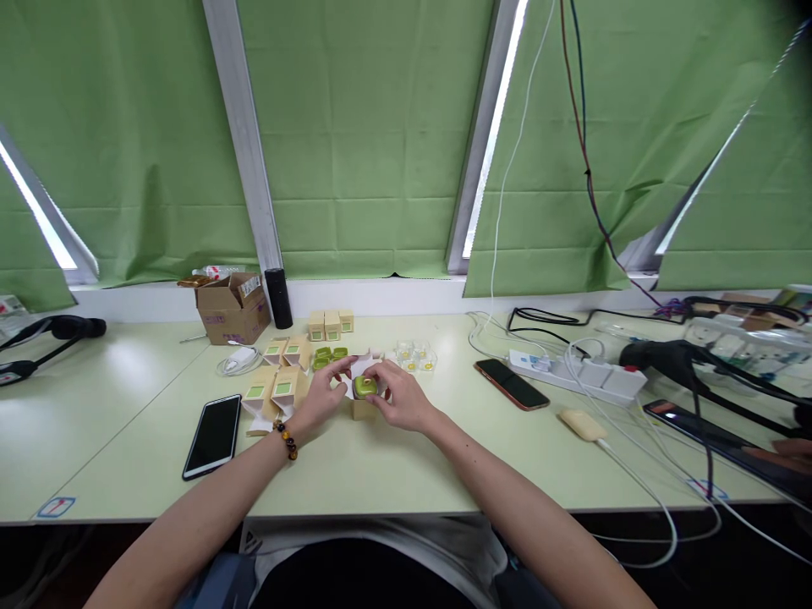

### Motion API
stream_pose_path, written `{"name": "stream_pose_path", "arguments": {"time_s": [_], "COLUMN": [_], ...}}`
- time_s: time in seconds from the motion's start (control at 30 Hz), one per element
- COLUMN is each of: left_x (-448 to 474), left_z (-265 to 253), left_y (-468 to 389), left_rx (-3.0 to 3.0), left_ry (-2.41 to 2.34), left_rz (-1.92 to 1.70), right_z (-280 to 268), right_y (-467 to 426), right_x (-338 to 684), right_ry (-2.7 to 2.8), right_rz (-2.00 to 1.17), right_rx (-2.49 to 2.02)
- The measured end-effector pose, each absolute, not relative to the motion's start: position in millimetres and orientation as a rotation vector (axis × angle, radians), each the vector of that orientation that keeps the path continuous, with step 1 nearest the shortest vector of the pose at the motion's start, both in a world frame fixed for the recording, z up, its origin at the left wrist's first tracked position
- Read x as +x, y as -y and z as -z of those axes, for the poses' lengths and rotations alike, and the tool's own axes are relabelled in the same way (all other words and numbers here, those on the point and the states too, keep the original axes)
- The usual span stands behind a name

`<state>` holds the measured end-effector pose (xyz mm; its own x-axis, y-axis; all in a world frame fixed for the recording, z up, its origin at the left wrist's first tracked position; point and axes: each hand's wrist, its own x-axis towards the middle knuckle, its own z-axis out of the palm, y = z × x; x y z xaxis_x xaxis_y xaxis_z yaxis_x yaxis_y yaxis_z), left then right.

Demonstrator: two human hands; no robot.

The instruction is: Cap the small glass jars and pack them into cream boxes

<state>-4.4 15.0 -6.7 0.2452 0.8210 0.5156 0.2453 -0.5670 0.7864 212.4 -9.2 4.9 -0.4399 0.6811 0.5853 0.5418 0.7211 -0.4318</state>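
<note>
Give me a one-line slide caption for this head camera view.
Both hands, left hand and right hand, hold a small green case over an open tan box on a pale green desk.

Small tan box mostly hidden beneath both hands, box label print too small to read, headset cut off at left edge

green round item, tan boxes, pale green table, black phone
</note>
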Motion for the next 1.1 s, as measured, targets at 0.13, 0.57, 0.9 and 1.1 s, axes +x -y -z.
{"name": "stream_pose_path", "arguments": {"time_s": [0.13, 0.57, 0.9, 1.1], "left_x": [-4.8, -4.6, -5.1, -5.3], "left_z": [7.1, 4.5, 5.8, 3.7], "left_y": [-15.5, -12.7, -14.2, -12.2], "left_rx": [1.965, 1.989, 1.995, 1.98], "left_ry": [-0.968, -0.982, -0.974, -0.966], "left_rz": [-1.338, -1.293, -1.299, -1.296], "right_z": [-1.1, 8.4, 7.4, 7.1], "right_y": [8.8, 4.5, -1.8, -2.7], "right_x": [207.5, 198.3, 192.8, 195.1], "right_ry": [2.127, 1.903, 1.875, 1.893], "right_rz": [-0.205, -0.214, -0.357, -0.416], "right_rx": [-0.897, -0.969, -1.153, -1.155]}}
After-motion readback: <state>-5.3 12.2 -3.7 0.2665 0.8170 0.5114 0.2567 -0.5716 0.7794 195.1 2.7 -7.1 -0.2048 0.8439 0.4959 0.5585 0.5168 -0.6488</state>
